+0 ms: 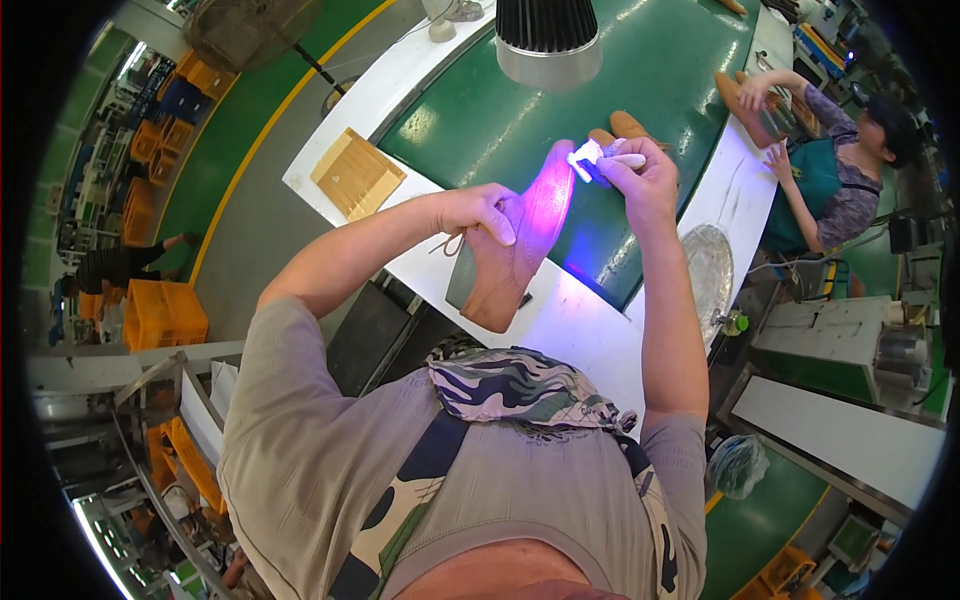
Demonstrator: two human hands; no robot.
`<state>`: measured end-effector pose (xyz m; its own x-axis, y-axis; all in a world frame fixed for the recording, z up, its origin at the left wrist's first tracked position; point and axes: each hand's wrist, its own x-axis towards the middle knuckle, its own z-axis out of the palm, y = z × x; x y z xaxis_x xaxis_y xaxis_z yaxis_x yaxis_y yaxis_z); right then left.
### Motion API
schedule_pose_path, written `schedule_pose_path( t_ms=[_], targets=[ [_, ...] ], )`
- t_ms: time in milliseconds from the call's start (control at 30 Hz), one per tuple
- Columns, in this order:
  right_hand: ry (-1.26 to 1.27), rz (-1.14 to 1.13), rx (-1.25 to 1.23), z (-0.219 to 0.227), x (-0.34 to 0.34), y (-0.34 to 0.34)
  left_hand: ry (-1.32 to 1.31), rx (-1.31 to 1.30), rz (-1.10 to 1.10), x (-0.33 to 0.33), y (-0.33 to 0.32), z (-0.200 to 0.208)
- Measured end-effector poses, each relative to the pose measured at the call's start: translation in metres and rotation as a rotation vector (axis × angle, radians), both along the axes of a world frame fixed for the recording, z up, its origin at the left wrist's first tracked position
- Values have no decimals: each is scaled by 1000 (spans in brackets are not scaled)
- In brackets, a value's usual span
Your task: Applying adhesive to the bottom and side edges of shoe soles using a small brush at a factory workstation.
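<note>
A tan ankle boot (510, 240) is tilted over the table edge, with my left hand (487, 213) closed around its upper. Its toe points away from me, and violet light glows on its side. My right hand (645, 180) pinches a small crumpled white cloth (587, 158) close beside the toe; whether they touch I cannot tell. A pale tip shows at one finger of that hand, perhaps a finger cover. Just beyond it, more tan boots (630, 125) lie on the green belt (450, 125), partly hidden by my hand.
A black finned lamp (548, 40) hangs over the belt. On the white table edge sits a wooden block (357, 175) at left, with a plastic-covered oval tray (708, 270) at right. Across the belt a co-worker (835, 180) handles another tan boot (742, 105). Orange crates (165, 315) stand far left.
</note>
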<state>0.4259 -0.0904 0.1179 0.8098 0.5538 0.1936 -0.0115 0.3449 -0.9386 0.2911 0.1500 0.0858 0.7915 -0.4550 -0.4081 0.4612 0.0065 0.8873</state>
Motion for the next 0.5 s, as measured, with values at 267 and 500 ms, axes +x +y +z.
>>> schedule_pose_path(
  t_ms=[267,500],
  targets=[
    [-36,63,-17,-9,-18,6,171,-265,115,-16,-3,-9],
    [13,140,30,-22,-41,6,197,-400,281,-37,-21,0]
  ],
)
